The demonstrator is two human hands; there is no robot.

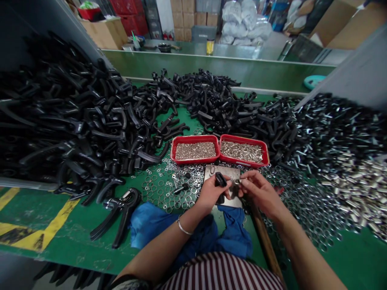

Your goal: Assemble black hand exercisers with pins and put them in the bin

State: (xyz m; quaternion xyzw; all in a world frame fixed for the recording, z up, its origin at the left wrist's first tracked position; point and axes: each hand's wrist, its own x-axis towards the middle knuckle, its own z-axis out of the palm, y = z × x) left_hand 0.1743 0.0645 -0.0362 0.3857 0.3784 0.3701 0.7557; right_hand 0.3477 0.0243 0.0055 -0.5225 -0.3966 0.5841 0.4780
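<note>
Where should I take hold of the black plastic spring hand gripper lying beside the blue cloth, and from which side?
Take the black hand gripper by its two long handles together, coming from above on the near side. They lie flat and splayed on the green bench, free of other parts, while the spring end sits farther off, close to the scattered metal washers.

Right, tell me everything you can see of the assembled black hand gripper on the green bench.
The hand gripper has two long black plastic handles splaying from a head at one end, where a metal coil spring shows. It lies flat on the green bench, handles pointing toward the lower left, right beside the blue cloth; no hand touches it.
</note>
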